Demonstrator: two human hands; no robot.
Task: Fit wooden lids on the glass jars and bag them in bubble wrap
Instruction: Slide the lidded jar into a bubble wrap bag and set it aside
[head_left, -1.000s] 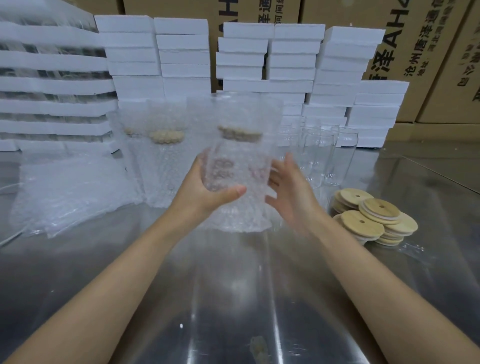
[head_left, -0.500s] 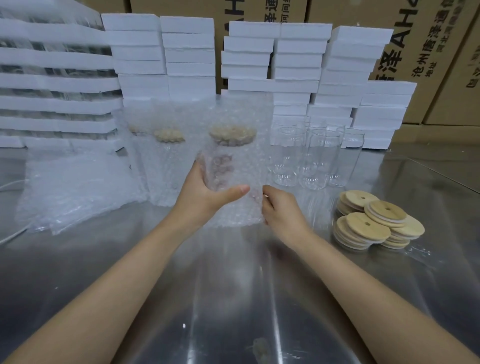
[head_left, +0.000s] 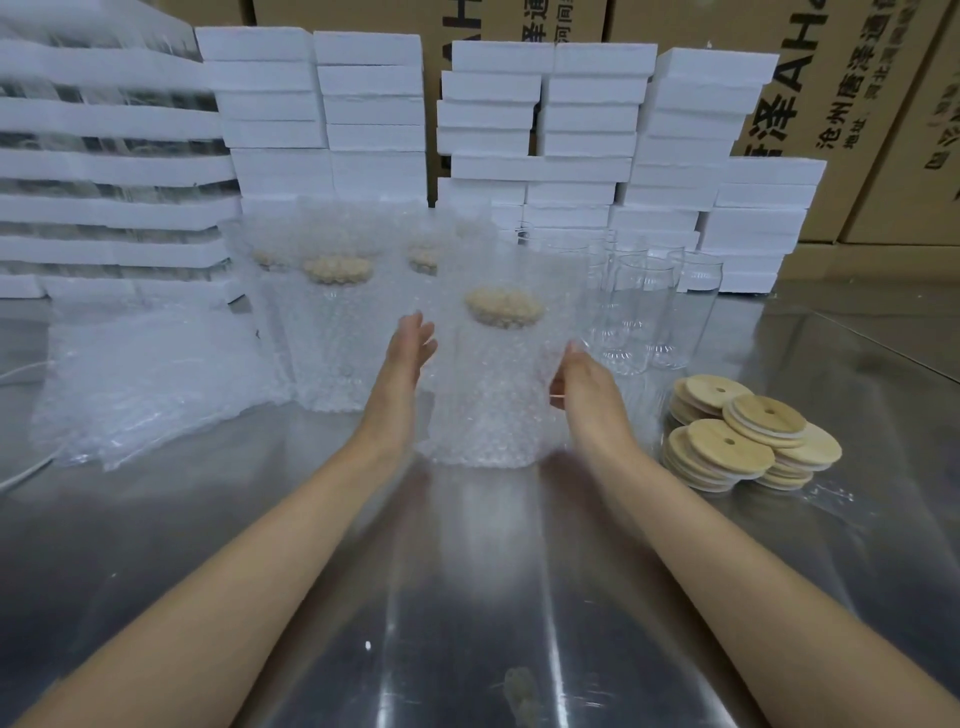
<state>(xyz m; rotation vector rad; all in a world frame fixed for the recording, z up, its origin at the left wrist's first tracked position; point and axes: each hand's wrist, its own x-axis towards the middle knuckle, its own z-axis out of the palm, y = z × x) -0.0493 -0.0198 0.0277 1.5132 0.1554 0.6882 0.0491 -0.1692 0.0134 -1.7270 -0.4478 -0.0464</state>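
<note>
Bagged jar (head_left: 493, 379) stands upright, lid (head_left: 503, 309) up, left hand (head_left: 408, 358) released flat beside it, right hand (head_left: 584, 395) grip unclear.

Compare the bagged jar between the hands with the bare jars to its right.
The bagged jar is inside bubble wrap; the bare jars are uncovered clear glass.
The bagged jar carries a wooden lid, visible through the wrap; the bare jars have open mouths.
The bagged jar sits between the left hand and right hand; the bare jars stand apart from both.
Shared: both are upright.
</note>
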